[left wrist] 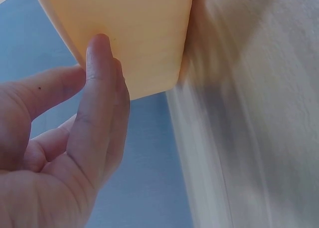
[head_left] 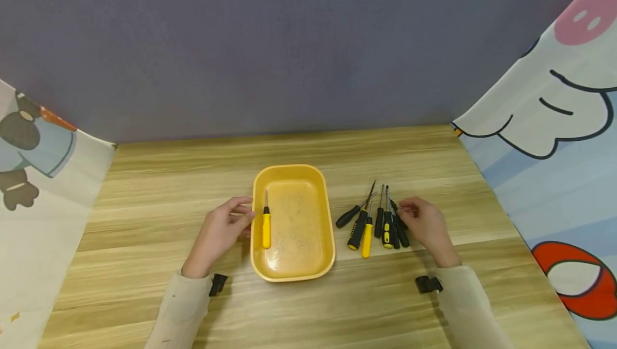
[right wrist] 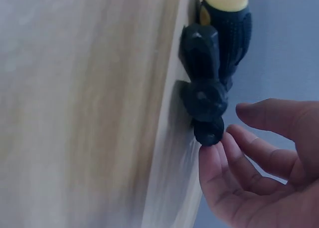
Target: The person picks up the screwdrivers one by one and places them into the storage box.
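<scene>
My left hand is at the left side of a yellow plastic tray, thumb at the rim and fingers against the outer wall, lightly pinching its edge. Inside the tray, along its left wall, lies a yellow-handled screwdriver. To the tray's right several screwdrivers lie bunched on the table. My right hand is at the bunch's right edge. In the right wrist view its fingertips touch the end of a black handle, while the thumb stands apart from it. Overlapping handles hide parts of the bunch.
Within the bunch are a yellow-handled screwdriver, a black-and-yellow one and a small black one angled toward the tray. A grey wall stands behind the wooden table. Cartoon-printed panels flank both sides.
</scene>
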`<state>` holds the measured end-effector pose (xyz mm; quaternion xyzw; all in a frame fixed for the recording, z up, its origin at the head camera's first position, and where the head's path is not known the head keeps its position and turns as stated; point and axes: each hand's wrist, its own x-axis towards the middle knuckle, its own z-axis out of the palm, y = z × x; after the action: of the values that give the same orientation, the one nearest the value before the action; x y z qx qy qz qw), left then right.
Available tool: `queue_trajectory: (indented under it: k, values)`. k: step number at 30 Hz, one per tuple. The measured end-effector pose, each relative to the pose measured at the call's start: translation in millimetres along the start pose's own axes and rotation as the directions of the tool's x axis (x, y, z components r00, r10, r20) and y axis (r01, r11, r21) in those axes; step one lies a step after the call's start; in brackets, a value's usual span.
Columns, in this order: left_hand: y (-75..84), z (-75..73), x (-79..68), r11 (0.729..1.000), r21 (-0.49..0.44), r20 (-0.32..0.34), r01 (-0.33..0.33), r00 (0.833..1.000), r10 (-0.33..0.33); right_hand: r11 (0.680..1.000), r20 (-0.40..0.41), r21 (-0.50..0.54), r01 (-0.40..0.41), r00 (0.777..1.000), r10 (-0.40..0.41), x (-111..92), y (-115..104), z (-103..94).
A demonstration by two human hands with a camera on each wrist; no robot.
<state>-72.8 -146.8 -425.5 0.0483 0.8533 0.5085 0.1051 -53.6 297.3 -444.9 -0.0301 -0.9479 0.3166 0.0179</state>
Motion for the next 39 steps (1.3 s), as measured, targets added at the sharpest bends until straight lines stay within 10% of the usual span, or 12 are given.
queue_trajectory:
  k: [39]
  values:
    - [1.4, 0.9, -0.4, 1.0, 0.002, 0.009, 0.008, 1.0, -0.008, 0.976, 0.149, 0.091, -0.197, 0.972, 0.183, 8, 2, -6.3]
